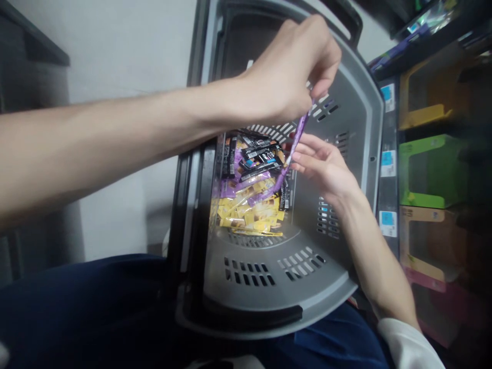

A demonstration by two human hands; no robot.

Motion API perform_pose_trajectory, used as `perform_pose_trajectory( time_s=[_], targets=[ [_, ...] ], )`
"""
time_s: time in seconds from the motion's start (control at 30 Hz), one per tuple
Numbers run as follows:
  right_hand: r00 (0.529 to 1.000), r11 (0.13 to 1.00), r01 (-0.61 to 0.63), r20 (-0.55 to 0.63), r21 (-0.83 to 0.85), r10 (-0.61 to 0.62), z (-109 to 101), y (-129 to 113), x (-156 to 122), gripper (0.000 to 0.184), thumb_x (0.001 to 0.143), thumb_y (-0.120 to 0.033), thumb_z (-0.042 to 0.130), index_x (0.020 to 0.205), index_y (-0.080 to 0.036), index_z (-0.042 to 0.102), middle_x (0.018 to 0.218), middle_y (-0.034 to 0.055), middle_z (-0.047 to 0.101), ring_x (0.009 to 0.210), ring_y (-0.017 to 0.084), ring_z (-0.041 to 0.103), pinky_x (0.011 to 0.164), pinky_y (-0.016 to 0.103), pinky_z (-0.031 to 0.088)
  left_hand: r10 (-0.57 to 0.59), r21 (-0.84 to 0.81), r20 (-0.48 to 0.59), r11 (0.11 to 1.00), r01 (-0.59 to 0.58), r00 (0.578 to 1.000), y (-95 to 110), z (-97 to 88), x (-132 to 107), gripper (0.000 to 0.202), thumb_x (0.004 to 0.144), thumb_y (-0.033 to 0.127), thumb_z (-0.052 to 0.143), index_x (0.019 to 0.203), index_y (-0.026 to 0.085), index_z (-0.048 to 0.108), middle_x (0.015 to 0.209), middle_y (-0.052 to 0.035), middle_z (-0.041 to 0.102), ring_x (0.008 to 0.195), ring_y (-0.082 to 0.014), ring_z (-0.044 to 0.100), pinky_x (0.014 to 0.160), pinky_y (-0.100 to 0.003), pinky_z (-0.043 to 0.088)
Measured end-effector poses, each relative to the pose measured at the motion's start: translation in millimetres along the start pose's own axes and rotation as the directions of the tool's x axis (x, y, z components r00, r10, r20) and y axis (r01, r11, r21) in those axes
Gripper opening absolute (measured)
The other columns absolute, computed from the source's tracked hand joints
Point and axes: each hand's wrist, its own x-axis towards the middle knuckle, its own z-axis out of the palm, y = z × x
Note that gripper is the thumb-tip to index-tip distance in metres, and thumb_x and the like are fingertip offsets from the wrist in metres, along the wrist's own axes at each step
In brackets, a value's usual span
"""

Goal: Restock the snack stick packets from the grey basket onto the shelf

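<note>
Inside a grey plastic basket (346,246), my left hand (288,72) is closed, pinching the upper end of a thin purple snack packet (299,130) seen nearly edge-on. My right hand (326,164) comes in from the right, its fingertips round the packet's middle. Part of that grip is hidden behind the packet. Below both hands lie black snack packets (261,159) at the back of the pile. Yellow snack packets (249,210) lie nearer to me, with more purple wrappers between them.
Shelf bins on the right include a green bin (423,197) and a yellow bin (425,117), beside blue-and-white price labels (388,165). The basket's black handle (253,318) crosses its near side. A pale wall (126,56) stands to the left.
</note>
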Motion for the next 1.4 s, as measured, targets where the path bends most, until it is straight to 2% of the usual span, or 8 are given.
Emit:
perform_pose_trajectory(
  time_s=[0.1, 0.3, 0.43, 0.53, 0.67, 0.87, 1.07, 1.4],
  targets=[
    [0.998, 0.999, 0.043, -0.053, 0.014, -0.042, 2, 2, 0, 0.049, 0.06, -0.039, 0.099, 0.1, -0.023, 0.077, 0.103, 0.0035, 0.08, 0.096, 0.02, 0.073, 0.09, 0.039, 0.062, -0.003, 0.004, -0.027, 1.0, 0.003, 1.0, -1, -2.0, 0, 0.015, 0.064, 0.001, 0.057, 0.06, 0.015, 0.061, 0.069, -0.002, 0.068, 0.078, -0.0167, 0.067, 0.072, -0.031, 0.038],
    [0.978, 0.996, 0.074, -0.193, -0.043, -0.081, 3, 5, 1, 0.041, 0.062, -0.037, 0.098, 0.093, -0.022, 0.078, 0.094, 0.0049, 0.08, 0.09, 0.022, 0.074, 0.082, 0.041, 0.063, -0.173, -0.199, 0.125, 0.96, 0.196, 0.977, 4, -8.3, -1, 0.042, 0.083, 0.006, 0.048, 0.12, 0.012, 0.067, 0.126, -0.0148, 0.069, 0.118, -0.0248, 0.064, 0.084, -0.039, 0.059],
    [0.962, 0.995, 0.074, -0.26, -0.061, -0.087, 2, 6, 2, 0.041, 0.064, -0.036, 0.097, 0.097, -0.023, 0.076, 0.096, 0.0051, 0.08, 0.092, 0.023, 0.074, 0.077, 0.039, 0.064, -0.322, -0.318, 0.173, 0.876, 0.362, 0.931, 5, -4.2, 0, 0.037, 0.086, 0.014, 0.061, 0.123, 0.008, 0.064, 0.125, -0.0194, 0.068, 0.111, -0.029, 0.068, 0.076, -0.043, 0.064],
    [0.942, 0.993, 0.114, -0.314, -0.033, -0.119, 2, 5, 1, 0.042, 0.067, -0.039, 0.096, 0.1, -0.025, 0.073, 0.105, 0.0034, 0.079, 0.101, 0.023, 0.074, 0.081, 0.038, 0.066, -0.252, -0.166, 0.266, 0.939, 0.302, 0.93, 1, -3.7, -2, 0.059, 0.081, 0.018, 0.07, 0.136, 0.007, 0.056, 0.127, -0.0178, 0.07, 0.095, -0.024, 0.071, 0.072, -0.037, 0.061],
    [0.88, 0.977, 0.215, -0.438, 0.016, -0.186, -2, 7, 1, 0.034, 0.073, -0.036, 0.092, 0.089, -0.026, 0.064, 0.102, -0.0001, 0.075, 0.103, 0.018, 0.072, 0.089, 0.033, 0.065, -0.178, 0.054, 0.402, 0.984, 0.17, 0.898, -3, -8.4, -5, 0.042, 0.082, 0.03, 0.069, 0.121, 0.015, 0.071, 0.107, -0.0106, 0.078, 0.088, -0.0229, 0.072, 0.077, -0.035, 0.054],
    [0.861, 0.967, 0.253, -0.449, -0.025, -0.237, -22, 19, 8, 0.028, 0.086, -0.043, 0.079, 0.1, -0.028, 0.059, 0.119, 0.0015, 0.07, 0.121, 0.022, 0.068, 0.092, 0.037, 0.066, -0.258, 0.183, 0.366, 0.962, 0.203, 0.894, 11, -12.9, -1, 0.037, 0.087, 0.026, 0.057, 0.117, 0.02, 0.077, 0.108, -0.0089, 0.078, 0.093, -0.0214, 0.068, 0.079, -0.033, 0.046],
    [0.827, 0.961, 0.273, -0.52, 0.04, -0.213, -28, 22, 10, 0.031, 0.086, -0.042, 0.078, 0.105, -0.03, 0.058, 0.127, 0.0025, 0.068, 0.132, 0.023, 0.063, 0.098, 0.039, 0.065, -0.302, 0.154, 0.302, 0.952, 0.266, 0.904, 6, -9.0, 1, 0.034, 0.084, 0.034, 0.066, 0.115, 0.024, 0.075, 0.107, -0.0051, 0.078, 0.096, -0.0191, 0.062, 0.089, -0.034, 0.048],
    [0.849, 0.959, 0.275, -0.485, 0.065, -0.211, -29, 21, 10, 0.026, 0.086, -0.042, 0.077, 0.101, -0.028, 0.06, 0.12, 0.0022, 0.069, 0.128, 0.021, 0.064, 0.099, 0.034, 0.065, -0.273, 0.136, 0.26, 0.96, 0.244, 0.926, 3, -7.5, 1, 0.03, 0.079, 0.027, 0.063, 0.107, 0.022, 0.074, 0.107, -0.0069, 0.077, 0.094, -0.0194, 0.064, 0.09, -0.038, 0.051]
  ],
)
